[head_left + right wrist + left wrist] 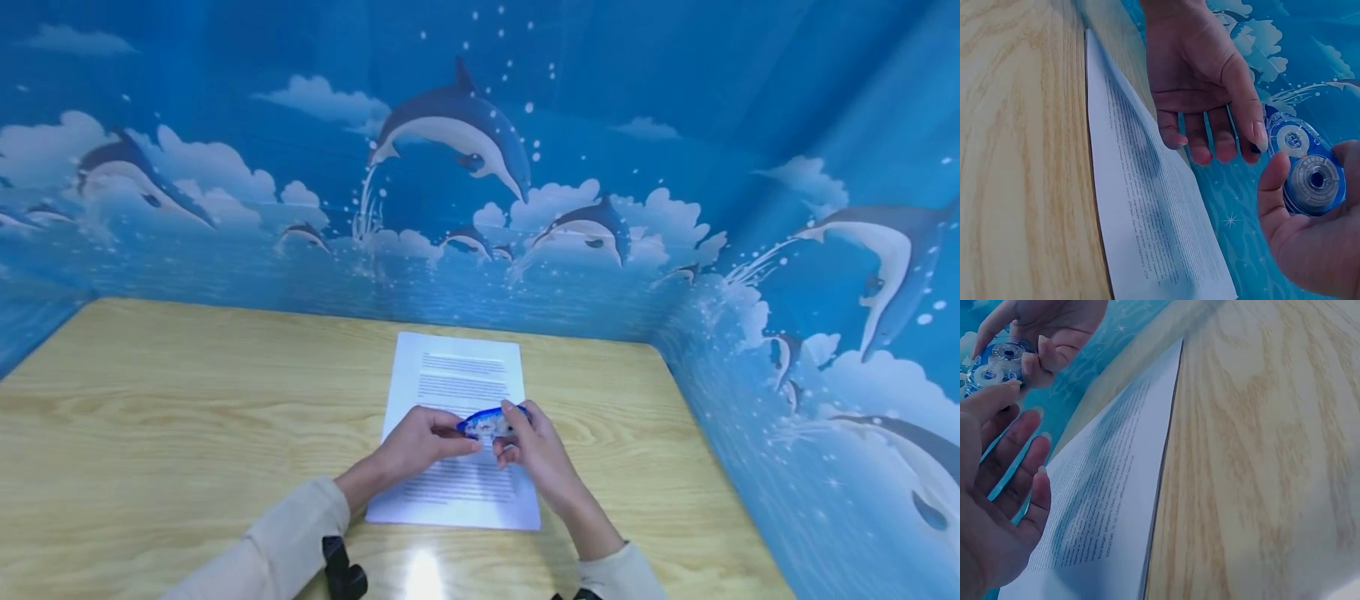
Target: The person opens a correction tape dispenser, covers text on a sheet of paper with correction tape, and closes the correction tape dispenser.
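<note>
A blue correction tape dispenser [483, 423] with a clear case is held between both hands, above the printed sheet [480, 492]. Its two round reels show through the case in the right wrist view. My right hand [542, 457] grips the body of the correction tape [1315, 178] between thumb and fingers. At the other end, my left hand [418, 443] pinches the narrow tip with thumb and index finger. The other fingers of the left hand [1200, 81] extend loosely below. Part of the tip is hidden by the left thumb.
The paper lies flat on a light wood-grain table [225, 417], near its back edge. A blue curtain [315, 275] printed with dolphins and clouds hangs behind the table and along its right side. Light glares off the tabletop in front of the paper.
</note>
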### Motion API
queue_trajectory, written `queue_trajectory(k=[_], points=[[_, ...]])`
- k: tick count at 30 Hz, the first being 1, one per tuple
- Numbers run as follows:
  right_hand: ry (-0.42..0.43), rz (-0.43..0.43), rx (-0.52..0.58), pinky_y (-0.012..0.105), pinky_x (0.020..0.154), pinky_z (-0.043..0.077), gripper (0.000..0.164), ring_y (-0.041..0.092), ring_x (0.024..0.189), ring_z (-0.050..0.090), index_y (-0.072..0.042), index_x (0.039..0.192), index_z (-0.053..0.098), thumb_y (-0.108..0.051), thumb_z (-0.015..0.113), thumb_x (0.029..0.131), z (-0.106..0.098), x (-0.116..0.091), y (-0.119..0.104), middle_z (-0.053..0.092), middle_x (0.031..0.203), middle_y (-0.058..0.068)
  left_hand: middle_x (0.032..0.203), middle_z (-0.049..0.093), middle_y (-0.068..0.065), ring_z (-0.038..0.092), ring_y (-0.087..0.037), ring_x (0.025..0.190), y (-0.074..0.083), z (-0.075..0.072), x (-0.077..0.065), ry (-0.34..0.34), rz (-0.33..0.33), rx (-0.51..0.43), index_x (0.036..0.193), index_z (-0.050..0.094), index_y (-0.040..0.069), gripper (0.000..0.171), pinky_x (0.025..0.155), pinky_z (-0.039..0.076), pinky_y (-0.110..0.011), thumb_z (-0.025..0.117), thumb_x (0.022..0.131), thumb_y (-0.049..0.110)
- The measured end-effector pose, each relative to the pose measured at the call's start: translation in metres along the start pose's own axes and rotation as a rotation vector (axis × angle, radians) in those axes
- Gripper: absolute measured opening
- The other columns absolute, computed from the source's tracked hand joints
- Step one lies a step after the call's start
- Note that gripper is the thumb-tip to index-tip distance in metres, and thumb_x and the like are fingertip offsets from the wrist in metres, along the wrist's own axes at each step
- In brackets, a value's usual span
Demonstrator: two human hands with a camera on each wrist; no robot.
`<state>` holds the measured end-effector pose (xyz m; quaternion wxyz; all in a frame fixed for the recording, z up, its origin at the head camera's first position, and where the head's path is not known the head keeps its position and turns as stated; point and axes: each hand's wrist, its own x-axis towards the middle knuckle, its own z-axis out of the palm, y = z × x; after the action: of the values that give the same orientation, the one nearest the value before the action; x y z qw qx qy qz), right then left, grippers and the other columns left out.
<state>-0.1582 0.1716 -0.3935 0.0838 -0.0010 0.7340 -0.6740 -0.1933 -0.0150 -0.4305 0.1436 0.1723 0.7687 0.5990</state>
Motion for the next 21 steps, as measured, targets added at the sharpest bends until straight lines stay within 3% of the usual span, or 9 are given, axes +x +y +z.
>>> queue_trajectory(k=[8, 15, 21], points=[[0.009, 0.012, -0.005, 0.022, 0.05, 0.044, 0.04, 0.014, 0.058, 0.048, -0.001, 0.104, 0.043, -0.04, 0.043, 0.101, -0.002, 0.0, -0.002, 0.053, 0.073, 0.007, 0.079, 0.07, 0.005, 0.061, -0.013, 0.075, -0.001, -0.002, -0.004, 0.051, 0.064, 0.053, 0.088, 0.077, 0.012, 0.02, 0.067, 0.049, -0.03, 0.08, 0.078, 0.029], [0.056, 0.028, -0.023, 0.022, 0.049, 0.042, 0.039, 0.014, 0.054, 0.047, -0.002, 0.099, 0.043, -0.04, 0.046, 0.1, -0.007, 0.001, 0.002, 0.052, 0.067, 0.007, 0.085, 0.071, 0.004, 0.062, -0.016, 0.077, -0.002, -0.012, -0.007, 0.056, 0.057, 0.059, 0.094, 0.077, 0.013, 0.026, 0.068, 0.049, -0.03, 0.079, 0.078, 0.034], [0.005, 0.05, -0.022, 0.025, 0.054, 0.05, 0.037, 0.014, 0.059, 0.054, 0.002, 0.102, 0.046, -0.035, 0.045, 0.1, -0.006, 0.0, 0.004, 0.055, 0.07, 0.009, 0.083, 0.07, 0.007, 0.061, -0.017, 0.073, -0.001, -0.024, -0.009, 0.035, 0.161, 0.113, 0.091, 0.078, 0.016, 0.019, 0.062, 0.049, -0.027, 0.077, 0.08, 0.033]])
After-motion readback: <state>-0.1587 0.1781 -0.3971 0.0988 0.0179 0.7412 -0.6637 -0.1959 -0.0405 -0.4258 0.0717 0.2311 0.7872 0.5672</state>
